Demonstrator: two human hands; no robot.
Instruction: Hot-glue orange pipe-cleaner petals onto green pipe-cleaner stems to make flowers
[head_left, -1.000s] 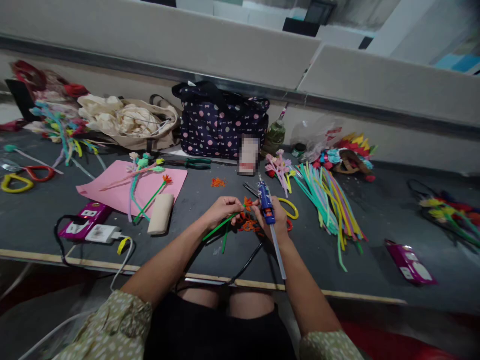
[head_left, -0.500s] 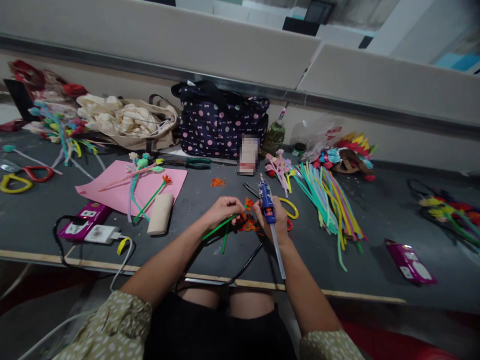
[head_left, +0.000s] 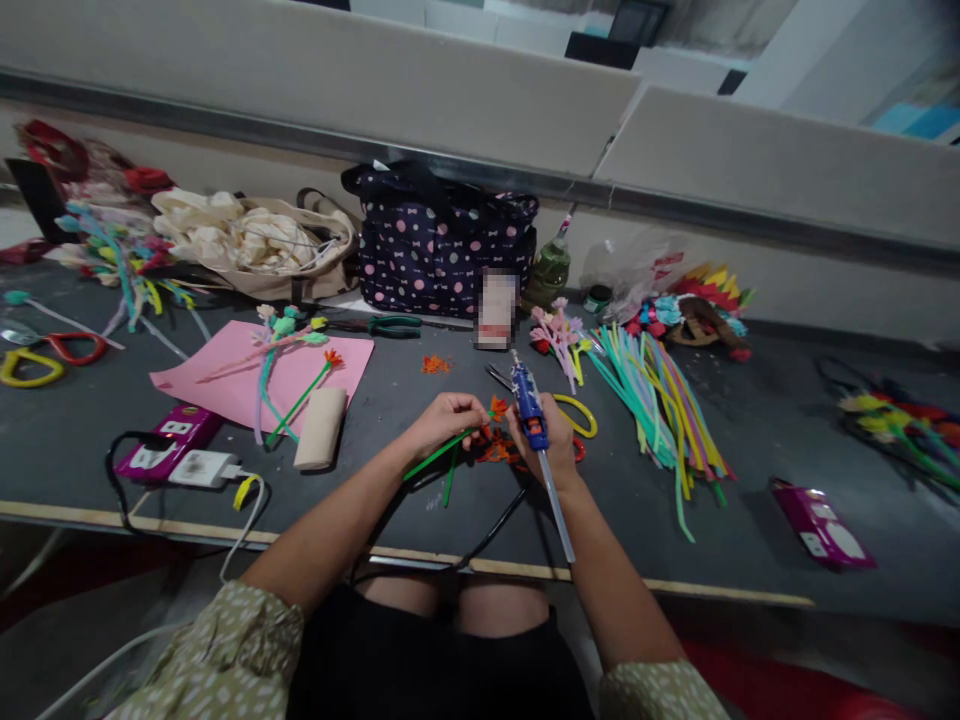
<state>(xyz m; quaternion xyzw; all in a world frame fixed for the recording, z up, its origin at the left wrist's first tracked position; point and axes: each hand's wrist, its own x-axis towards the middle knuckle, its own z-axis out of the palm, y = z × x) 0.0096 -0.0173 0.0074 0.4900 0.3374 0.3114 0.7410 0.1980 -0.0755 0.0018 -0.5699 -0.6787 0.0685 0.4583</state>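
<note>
At the near edge of the desk (head_left: 637,565), a black cord (head_left: 491,532) runs up towards the hands. Beyond it the left hand (head_left: 448,420) is closed in a pinch on a green stem (head_left: 439,456), tipped with a small cluster of orange petals (head_left: 499,407). The right hand (head_left: 551,440) is curled round a blue glue gun (head_left: 529,400), nozzle pointing away; whether its fingertips touch the petals I cannot tell. Loose orange pieces (head_left: 499,452) lie just under the hands. The held flower looks partly built, its cluster sparser than that of the orange flower (head_left: 334,358) farther off, resting on the pink sheet (head_left: 187,372) and seemingly complete. A second orange pile (head_left: 435,365), beyond the hands, also appears unused.
</note>
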